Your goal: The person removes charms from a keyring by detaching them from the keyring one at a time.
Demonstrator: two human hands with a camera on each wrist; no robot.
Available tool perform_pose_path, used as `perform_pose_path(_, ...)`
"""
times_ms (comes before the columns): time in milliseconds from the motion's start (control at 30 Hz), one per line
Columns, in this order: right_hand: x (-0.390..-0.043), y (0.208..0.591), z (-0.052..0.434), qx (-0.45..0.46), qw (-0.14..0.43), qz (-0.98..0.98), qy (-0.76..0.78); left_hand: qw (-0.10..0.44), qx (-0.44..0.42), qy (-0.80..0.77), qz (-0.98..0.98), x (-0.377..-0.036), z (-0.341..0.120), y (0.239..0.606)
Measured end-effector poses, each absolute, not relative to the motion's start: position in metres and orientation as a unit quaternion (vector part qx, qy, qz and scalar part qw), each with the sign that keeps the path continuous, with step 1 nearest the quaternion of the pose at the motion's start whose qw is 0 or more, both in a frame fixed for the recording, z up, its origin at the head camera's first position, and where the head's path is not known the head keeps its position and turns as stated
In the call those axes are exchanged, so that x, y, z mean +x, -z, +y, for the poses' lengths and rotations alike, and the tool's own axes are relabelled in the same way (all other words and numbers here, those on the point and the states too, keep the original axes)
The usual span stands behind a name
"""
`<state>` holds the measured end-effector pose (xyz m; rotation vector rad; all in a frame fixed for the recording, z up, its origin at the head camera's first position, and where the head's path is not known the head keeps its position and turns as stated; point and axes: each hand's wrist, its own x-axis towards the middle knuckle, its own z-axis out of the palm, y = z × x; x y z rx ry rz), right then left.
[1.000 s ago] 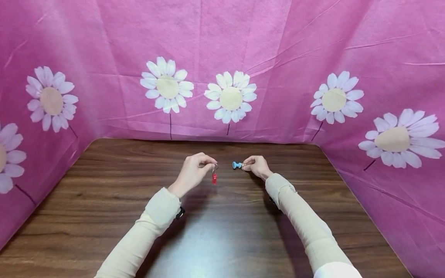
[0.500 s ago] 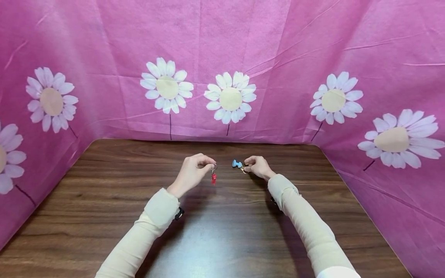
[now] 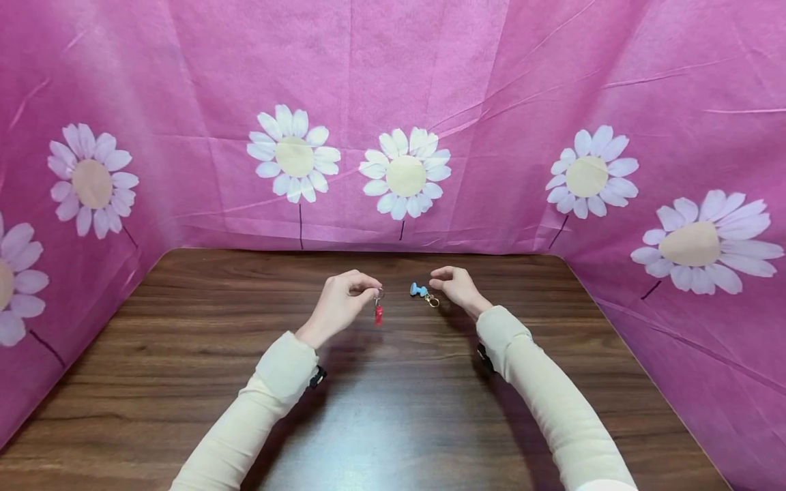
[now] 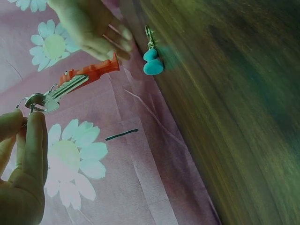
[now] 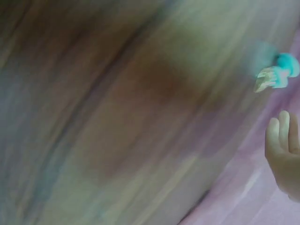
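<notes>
Your left hand point(image 3: 340, 305) pinches the ring point(image 4: 21, 100), key point(image 4: 66, 90) and red charm point(image 3: 378, 315) hanging off it. Right hand point(image 3: 458, 286) (fingers loosely extended) hovers just beside the blue charm point(image 3: 419, 290) on the table point(image 3: 393, 382).

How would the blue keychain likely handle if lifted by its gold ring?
The blue charm would probably swing, since gold linking hardware joins it to the ring. Its solid-looking lobes suggest it won't flop. Pushed, its uneven, waisted shape might rock rather than roll straight.
</notes>
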<state>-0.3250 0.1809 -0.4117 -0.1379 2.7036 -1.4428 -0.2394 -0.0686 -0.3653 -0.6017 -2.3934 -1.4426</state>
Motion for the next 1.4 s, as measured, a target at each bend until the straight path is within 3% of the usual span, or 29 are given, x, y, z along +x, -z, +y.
perform_pose_path(233,-0.306,0.389,0.162,-0.070,0.025,0.848,0.525,0.133,-0.216,0.501,-0.828,-0.240,-0.067,0.359)
perform_pose_path(667,-0.257,0.376,0.122,-0.159,0.088,0.714,0.677,0.133,-0.234,0.512,-0.816,-0.240,-0.064,0.358)
perform_pose_path(1100,-0.246,0.384,0.104,-0.166,0.088,0.719,0.669,0.130,-0.202,0.555,-0.796,-0.236,-0.062,0.361)
perform_pose_path(1400,-0.243,0.374,0.106,-0.178,0.049,0.754,0.630,0.139,-0.206,0.563,-0.788,-0.227,-0.059,0.346)
